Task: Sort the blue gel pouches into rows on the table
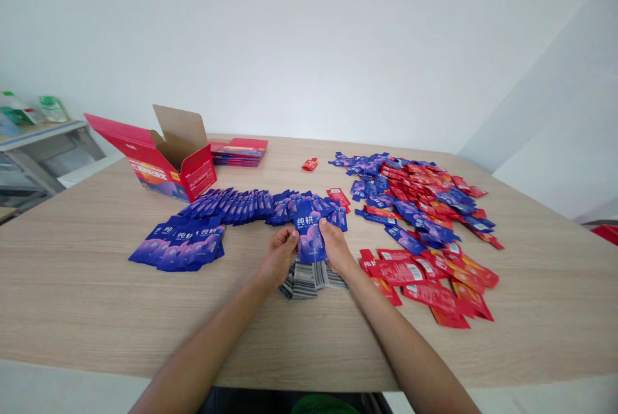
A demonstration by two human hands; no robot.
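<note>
Between my hands, near the table's middle, is a blue pouch [309,237] with white characters, held upright by its two side edges. My left hand [280,250] pinches its left edge. The right edge is gripped by my right hand [337,246], thumb on the front. Below and partly behind the pouch lie grey-and-black striped packets [304,285]. Just beyond the hands runs a long row of overlapping blue sachets [246,207]. Left of my left hand lies a fanned pile of larger blue pouches [178,245].
An open red carton [167,159] stands back left, beside a stack of flat red boxes [239,151]. Mixed red and blue sachets [415,192] heap at the right, with red sachets [429,279] nearer. One red sachet [309,164] lies apart at the back.
</note>
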